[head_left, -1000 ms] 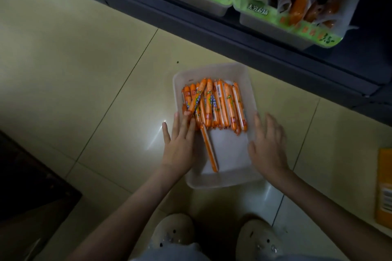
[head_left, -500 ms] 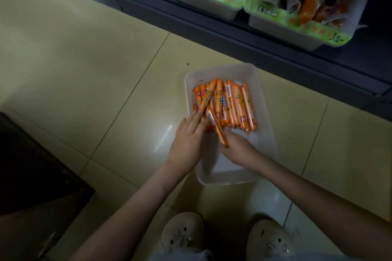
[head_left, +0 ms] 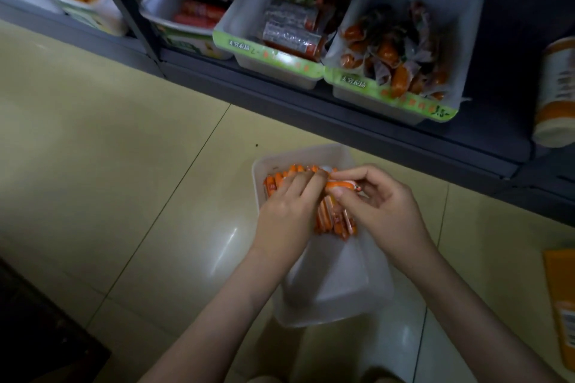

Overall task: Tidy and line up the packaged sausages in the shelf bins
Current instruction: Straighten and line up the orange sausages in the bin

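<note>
White plastic bin (head_left: 326,305) stands on the tiled floor (head_left: 124,165), just at 6 o'clock of the dark shelf (head_left: 342,121). Orange packaged sausages (head_left: 334,221) lie side by side in its 12 o'clock half; the 6 o'clock half is bare. The left hand (head_left: 286,214) rests on the row from 9 o'clock, fingers nearly straight, gripping nothing. The right hand (head_left: 382,205), at 3 o'clock, pinches a single sausage (head_left: 340,186) crosswise above the row, its free end touching the left fingertips. On the shelf at 12 o'clock sit three labelled bins: left (head_left: 165,0), middle (head_left: 270,62) and right (head_left: 389,96), each holding packaged sausages. A can (head_left: 557,93) stands at 3 o'clock.
</note>
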### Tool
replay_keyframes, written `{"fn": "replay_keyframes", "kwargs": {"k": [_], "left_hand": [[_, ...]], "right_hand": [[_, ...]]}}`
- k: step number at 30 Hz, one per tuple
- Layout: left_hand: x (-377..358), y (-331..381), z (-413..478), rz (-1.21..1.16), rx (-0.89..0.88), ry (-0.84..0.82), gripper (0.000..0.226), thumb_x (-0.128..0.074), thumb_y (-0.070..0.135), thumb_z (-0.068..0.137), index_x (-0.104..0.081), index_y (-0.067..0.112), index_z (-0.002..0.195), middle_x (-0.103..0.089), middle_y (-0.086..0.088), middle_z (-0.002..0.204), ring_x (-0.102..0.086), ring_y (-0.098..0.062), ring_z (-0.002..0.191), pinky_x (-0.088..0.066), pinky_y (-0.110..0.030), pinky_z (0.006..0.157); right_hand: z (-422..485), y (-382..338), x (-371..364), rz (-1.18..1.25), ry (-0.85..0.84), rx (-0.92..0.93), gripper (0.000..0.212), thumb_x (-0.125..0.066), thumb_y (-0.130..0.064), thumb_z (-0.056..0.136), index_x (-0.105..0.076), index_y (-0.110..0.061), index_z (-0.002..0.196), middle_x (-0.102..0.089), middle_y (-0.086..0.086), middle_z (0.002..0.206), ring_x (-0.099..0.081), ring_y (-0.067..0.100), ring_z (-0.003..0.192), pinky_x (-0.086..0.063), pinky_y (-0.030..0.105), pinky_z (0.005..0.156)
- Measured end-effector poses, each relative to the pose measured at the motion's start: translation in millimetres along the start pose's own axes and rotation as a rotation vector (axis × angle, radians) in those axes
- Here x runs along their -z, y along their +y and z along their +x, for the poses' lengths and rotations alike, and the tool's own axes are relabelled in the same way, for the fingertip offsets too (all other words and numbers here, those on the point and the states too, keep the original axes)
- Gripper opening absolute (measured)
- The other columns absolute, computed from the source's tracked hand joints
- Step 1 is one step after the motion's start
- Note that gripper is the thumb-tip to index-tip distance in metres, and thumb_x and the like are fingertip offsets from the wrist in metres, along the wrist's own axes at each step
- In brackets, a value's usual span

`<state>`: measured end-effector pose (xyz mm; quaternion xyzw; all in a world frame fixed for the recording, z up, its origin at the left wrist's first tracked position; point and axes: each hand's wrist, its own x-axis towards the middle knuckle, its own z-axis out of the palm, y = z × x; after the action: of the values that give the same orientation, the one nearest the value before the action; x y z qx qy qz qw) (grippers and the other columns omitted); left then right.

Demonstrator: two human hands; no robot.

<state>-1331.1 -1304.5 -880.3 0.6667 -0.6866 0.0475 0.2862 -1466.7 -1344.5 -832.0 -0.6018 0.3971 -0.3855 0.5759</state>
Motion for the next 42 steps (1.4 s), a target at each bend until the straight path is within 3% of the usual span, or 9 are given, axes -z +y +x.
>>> {"fn": "replay_keyframes", "kwargs": {"k": [6,11,18,22,26,29,34,37,42], "left_hand": [[13,4,-1,-0.370,0.068,0.040,0.025,-0.047,0.019,0.086,-0.054,0.014,0.110,-0.069,-0.011,0.095,-0.055,-0.016,0.088,-0.041,-0.022,0.068],[24,9,-1,-0.538,0.071,-0.022,0.027,-0.053,0.016,0.084,-0.056,0.012,0.111,-0.068,-0.003,0.083,-0.057,-0.011,0.085,-0.029,0.008,0.074],[31,4,2,-0.683,0.077,-0.228,0.023,-0.060,0.002,0.082,-0.066,0.007,0.104,-0.051,0.027,0.075,-0.050,0.025,0.077,-0.033,0.004,0.069],[30,2,3,-0.801,0.123,-0.354,0.014,-0.056,0.020,0.086,-0.056,0.034,0.088,-0.057,0.017,0.069,-0.055,0.007,0.069,-0.042,-0.011,0.066],[25,11,1,-1.244,0.567,-0.334,0.014,-0.056,0.023,0.089,-0.059,0.017,0.101,-0.066,0.001,0.086,-0.065,-0.021,0.080,-0.054,-0.036,0.068],[24,15,11,-1.601,1.033,-0.189,0.021,-0.043,0.018,0.097,-0.058,0.004,0.104,-0.069,-0.006,0.079,-0.067,-0.015,0.068,-0.054,-0.024,0.054],[19,4,18,-1.880,1.574,-0.054,0.024,-0.034,0.006,0.102,-0.056,0.001,0.094,-0.068,-0.011,0.071,-0.067,-0.013,0.054,-0.055,-0.023,0.047],[20,6,17,-1.982,1.685,-0.120,0.027,-0.032,0.002,0.101,-0.057,-0.003,0.093,-0.065,-0.015,0.075,-0.066,-0.017,0.050,-0.053,-0.024,0.041],[23,12,19,-2.009,1.615,-0.350,0.048,-0.033,-0.001,0.098,-0.064,-0.009,0.063,-0.062,-0.015,0.053,-0.062,-0.017,0.041,-0.047,-0.017,0.041]], "right_hand": [[-2,-9,-4,0.057,-0.071,0.173,0.027,-0.069,-0.001,0.076,-0.071,-0.021,0.093,-0.063,-0.002,0.090,-0.061,0.006,0.064,-0.050,0.016,0.061],[-2,-4,-1,0.158,-0.117,0.185,0.017,-0.073,-0.038,0.078,-0.074,-0.031,0.094,-0.063,-0.005,0.091,-0.057,0.011,0.059,-0.048,0.021,0.057],[0,0,7,0.277,-0.197,0.136,0.023,-0.070,-0.040,0.083,-0.075,-0.021,0.096,-0.061,-0.002,0.091,-0.053,0.016,0.054,-0.047,0.023,0.052],[4,4,10,0.223,-0.206,0.135,0.016,-0.068,-0.033,0.086,-0.074,-0.025,0.099,-0.060,-0.001,0.088,-0.054,0.015,0.058,-0.047,0.022,0.057],[8,13,11,-0.095,-0.232,0.096,0.051,-0.062,-0.007,0.083,-0.059,-0.040,0.122,-0.062,-0.011,0.110,-0.060,0.012,0.097,-0.047,0.023,0.090],[7,17,10,-0.338,-0.390,0.166,0.044,-0.066,-0.019,0.083,-0.055,-0.028,0.125,-0.054,-0.007,0.131,-0.045,0.004,0.127,-0.031,0.016,0.105],[1,19,10,-0.404,-0.499,0.184,0.045,-0.066,-0.037,0.080,-0.056,-0.034,0.124,-0.052,-0.017,0.134,-0.041,0.004,0.131,-0.028,0.023,0.111],[2,20,6,-0.451,-0.360,0.263,0.037,-0.063,-0.031,0.082,-0.061,-0.031,0.119,-0.061,-0.016,0.121,-0.048,0.010,0.120,-0.035,0.027,0.106],[2,15,2,-0.461,-0.253,0.344,0.028,-0.064,-0.023,0.081,-0.067,-0.025,0.109,-0.063,-0.012,0.104,-0.056,0.013,0.106,-0.044,0.040,0.097]]}}
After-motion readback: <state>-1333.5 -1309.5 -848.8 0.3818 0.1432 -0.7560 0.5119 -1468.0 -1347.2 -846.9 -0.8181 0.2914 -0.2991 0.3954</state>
